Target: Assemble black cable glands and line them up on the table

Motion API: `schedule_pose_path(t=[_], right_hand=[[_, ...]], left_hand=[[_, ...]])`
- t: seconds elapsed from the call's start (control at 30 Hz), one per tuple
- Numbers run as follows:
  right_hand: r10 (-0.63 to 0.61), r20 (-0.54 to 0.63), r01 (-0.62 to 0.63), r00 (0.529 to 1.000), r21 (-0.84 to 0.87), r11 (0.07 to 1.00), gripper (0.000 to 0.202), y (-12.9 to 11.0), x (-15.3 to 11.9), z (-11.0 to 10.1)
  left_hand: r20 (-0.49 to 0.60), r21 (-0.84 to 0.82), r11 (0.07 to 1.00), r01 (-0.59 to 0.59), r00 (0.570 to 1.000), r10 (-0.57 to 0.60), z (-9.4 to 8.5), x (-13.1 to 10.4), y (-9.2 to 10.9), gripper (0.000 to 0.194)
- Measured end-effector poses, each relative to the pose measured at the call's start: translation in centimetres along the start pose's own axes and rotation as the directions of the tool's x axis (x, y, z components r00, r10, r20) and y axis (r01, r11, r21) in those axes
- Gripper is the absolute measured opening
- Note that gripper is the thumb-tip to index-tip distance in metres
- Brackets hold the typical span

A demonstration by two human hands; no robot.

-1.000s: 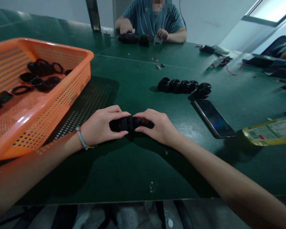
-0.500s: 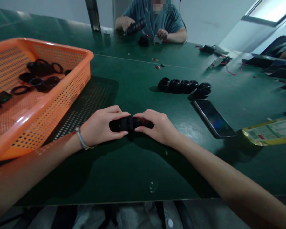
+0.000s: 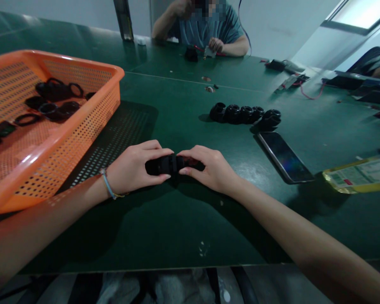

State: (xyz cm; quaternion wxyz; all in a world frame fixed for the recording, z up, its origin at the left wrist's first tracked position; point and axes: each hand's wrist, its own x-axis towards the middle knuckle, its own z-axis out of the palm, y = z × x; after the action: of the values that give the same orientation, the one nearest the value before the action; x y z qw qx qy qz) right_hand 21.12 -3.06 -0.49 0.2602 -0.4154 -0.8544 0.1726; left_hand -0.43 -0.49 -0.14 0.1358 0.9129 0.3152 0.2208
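A dark black plastic part [image 3: 164, 164] lies low over the green table [image 3: 183, 228], gripped from both sides. My left hand [image 3: 141, 164] is closed around its left end, thumb and fingers on opposite edges. Closed on the right end is my right hand [image 3: 205, 166], its fingertips pinching close to a ridge in the middle. The part's outline is dark, and its exact kind cannot be made out. Whether it is one piece or two pressed together is also unclear.
An orange perforated basket [image 3: 91, 143] with black rings and parts stands at left. Several black cylindrical parts [image 3: 247, 114] form a row ahead. A phone [image 3: 285, 156] and a yellow-edged bottle [image 3: 357, 175] lie at right. Across the table sits another person [image 3: 205, 33].
My hands and the black part have stayed in place. The person opposite has raised one arm, lifting the dark tool from near the table toward the head.
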Motion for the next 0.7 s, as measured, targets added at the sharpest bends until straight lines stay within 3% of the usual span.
schedule_pose_path(t=[0.7], right_hand=[[0.047, 0.033, -0.047, 0.998, 0.004, 0.999, 0.017, -0.21, 0.19, 0.02]], left_hand=[[0.011, -0.015, 1.0, -0.001, 1.0, 0.001, 0.0, 0.02, 0.02, 0.035]])
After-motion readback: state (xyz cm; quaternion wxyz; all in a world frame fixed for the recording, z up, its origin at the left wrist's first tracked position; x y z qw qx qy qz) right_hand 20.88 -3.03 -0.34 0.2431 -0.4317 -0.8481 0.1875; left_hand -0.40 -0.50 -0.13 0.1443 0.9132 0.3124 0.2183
